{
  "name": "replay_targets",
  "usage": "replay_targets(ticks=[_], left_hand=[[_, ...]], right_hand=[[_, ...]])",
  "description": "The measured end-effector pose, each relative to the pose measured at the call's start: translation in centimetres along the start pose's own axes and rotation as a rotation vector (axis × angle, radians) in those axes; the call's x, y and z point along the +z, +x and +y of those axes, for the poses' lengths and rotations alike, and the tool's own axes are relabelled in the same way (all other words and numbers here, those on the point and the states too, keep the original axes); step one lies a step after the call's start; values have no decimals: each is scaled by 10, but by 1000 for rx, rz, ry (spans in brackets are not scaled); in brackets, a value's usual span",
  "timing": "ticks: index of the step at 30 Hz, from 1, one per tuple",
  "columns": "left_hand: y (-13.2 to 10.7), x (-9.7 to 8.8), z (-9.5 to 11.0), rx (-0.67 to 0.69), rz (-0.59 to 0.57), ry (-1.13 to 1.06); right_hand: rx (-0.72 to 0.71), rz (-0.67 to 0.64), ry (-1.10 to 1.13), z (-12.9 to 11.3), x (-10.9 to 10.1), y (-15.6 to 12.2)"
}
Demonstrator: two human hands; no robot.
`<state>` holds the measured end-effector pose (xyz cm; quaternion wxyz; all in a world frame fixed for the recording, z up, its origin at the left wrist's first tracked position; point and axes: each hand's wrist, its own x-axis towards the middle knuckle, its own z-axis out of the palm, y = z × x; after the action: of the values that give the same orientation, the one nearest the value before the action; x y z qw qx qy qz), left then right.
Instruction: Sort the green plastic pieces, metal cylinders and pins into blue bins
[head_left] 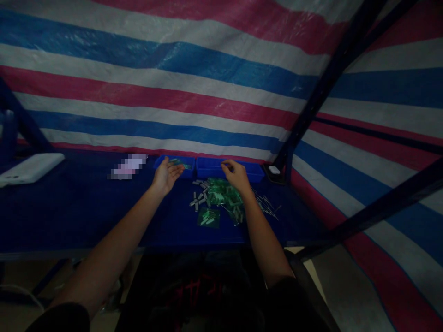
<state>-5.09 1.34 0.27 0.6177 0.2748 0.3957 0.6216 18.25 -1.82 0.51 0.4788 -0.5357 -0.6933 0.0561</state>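
My left hand (166, 175) is palm up with fingers spread, open, at the near edge of the left blue tray (159, 162), which holds a small green bag. My right hand (236, 177) reaches over the near edge of the right blue tray (211, 167), its fingers curled in a pinch; what they hold is too small to make out. Just below both hands lies a heap of small green plastic bags (221, 193) and several short grey metal pieces (200, 197). One filled green bag (208, 217) lies nearer to me.
The dark blue table (86, 207) carries a white flat device (31, 168) at far left and thin metal pins (266, 205) at right. A striped tarpaulin (173, 83) hangs behind. Dark blue frame bars (321, 87) rise at the right corner.
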Motion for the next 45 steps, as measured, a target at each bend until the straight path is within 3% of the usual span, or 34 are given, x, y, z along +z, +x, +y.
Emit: replay_targets(ticks=[2, 4, 9, 12, 14, 19, 24, 28, 31, 33, 36, 39, 42, 45], left_hand=[[-5, 3, -7, 56, -86, 133], [-12, 7, -16, 136, -226, 407], [-35, 14, -36, 439, -806, 1120], [-47, 15, -35, 463, -1146, 1345], [-52, 15, -30, 474, -1245, 1484], [-52, 15, -25, 455, -1192, 1740], [-45, 14, -29, 396, -1196, 1678], [-37, 8, -29, 261, -1088, 1284], [-28, 6, -30, 168, -860, 884], [-22, 7, -31, 173, -684, 740], [-16, 7, -30, 265, -499, 681], [-14, 7, -28, 462, -420, 747], [-12, 4, -29, 762, -378, 1013], [-14, 2, -37, 951, -445, 1275]], right_hand=[[4, -24, -24, 1, 1, 0], [7, -58, -48, 1, 4, -1], [-15, -175, -85, -4, 14, -5], [-42, -248, -91, -8, 19, -8], [-49, -279, -91, -11, 19, -8], [-81, -305, -112, -15, 19, -10], [-118, -315, -113, -19, 19, -11], [-96, -286, 44, -24, 20, -10], [-17, -237, 289, -26, 22, -7], [41, -210, 378, -26, 24, -6], [131, -207, 385, -27, 28, -7], [199, -222, 387, -28, 26, -6], [213, -133, 407, -26, 13, -3], [223, 13, 431, -20, -3, 1]])
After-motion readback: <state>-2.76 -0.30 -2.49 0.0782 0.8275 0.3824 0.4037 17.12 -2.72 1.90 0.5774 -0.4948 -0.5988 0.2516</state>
